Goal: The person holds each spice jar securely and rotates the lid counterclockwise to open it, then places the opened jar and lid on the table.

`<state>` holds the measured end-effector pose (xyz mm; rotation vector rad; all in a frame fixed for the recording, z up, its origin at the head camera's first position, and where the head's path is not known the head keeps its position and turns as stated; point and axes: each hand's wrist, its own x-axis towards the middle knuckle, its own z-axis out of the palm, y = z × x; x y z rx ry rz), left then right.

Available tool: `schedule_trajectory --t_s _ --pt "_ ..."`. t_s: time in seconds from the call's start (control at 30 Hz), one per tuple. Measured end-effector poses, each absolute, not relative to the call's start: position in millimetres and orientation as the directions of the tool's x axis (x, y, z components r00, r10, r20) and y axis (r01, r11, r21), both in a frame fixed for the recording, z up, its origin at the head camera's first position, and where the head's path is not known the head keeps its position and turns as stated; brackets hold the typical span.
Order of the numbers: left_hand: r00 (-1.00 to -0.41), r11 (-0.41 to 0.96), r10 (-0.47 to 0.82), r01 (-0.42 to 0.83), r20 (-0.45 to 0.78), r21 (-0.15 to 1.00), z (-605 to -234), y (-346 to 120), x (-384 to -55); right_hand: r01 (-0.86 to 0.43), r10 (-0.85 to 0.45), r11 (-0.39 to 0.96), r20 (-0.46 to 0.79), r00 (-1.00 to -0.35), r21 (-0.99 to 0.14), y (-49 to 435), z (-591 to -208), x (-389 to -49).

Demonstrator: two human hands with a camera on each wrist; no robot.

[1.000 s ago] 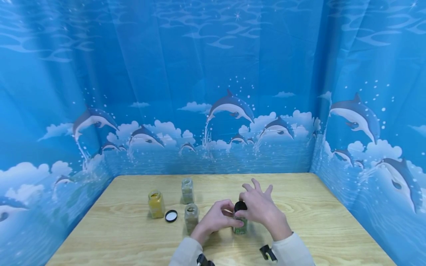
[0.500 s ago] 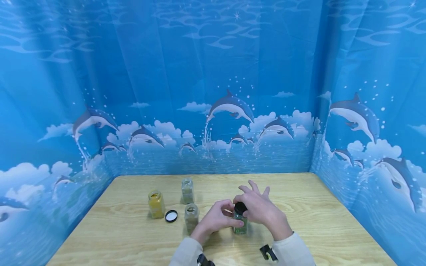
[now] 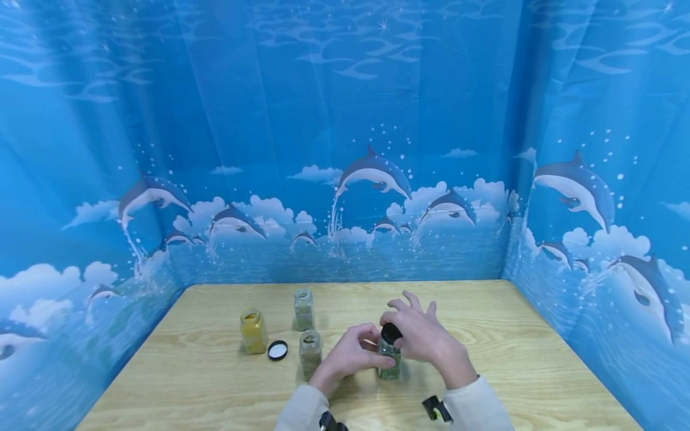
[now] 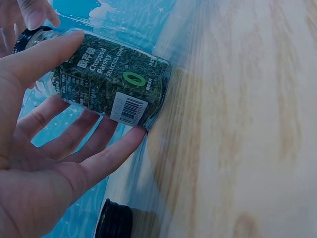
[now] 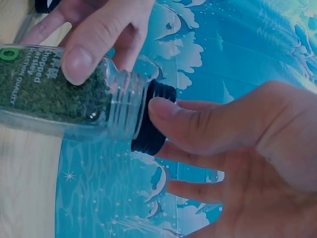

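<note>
A glass spice jar of chopped parsley (image 3: 390,371) stands on the table; its printed label faces the left wrist camera. My left hand (image 3: 350,353) holds it from the side, thumb and fingers about the glass. With thumb and fingers, my right hand (image 3: 428,342) pinches the black lid (image 5: 157,119) at the jar's mouth. In the right wrist view the glass screw threads (image 5: 126,104) show beside the lid, which sits tilted and off them. Green flakes fill much of the jar.
Left of my hands stand three uncapped jars: yellow (image 3: 253,335), a greyish-green one (image 3: 304,311) and a brownish one (image 3: 309,358) close to my left wrist. A black lid (image 3: 277,351) lies white side up. Another view shows a black lid (image 4: 115,220) near my left palm.
My right fingers have shifted on the black lid, which has turned and lifted and now tilts above the jar's mouth. My left hand and the jar have stayed in place.
</note>
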<state>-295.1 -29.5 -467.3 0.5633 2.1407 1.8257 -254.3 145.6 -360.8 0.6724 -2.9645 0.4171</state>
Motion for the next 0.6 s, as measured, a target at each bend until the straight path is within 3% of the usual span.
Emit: schedule_trajectory --t_s 0.6 --pt "-0.913 0.177 0.397 0.183 0.100 0.967 -472.5 -23.5 -294.3 -0.345 -0.318 0.905 0.146 -0.937 -0.249 176.4 -363.2 -270.7"
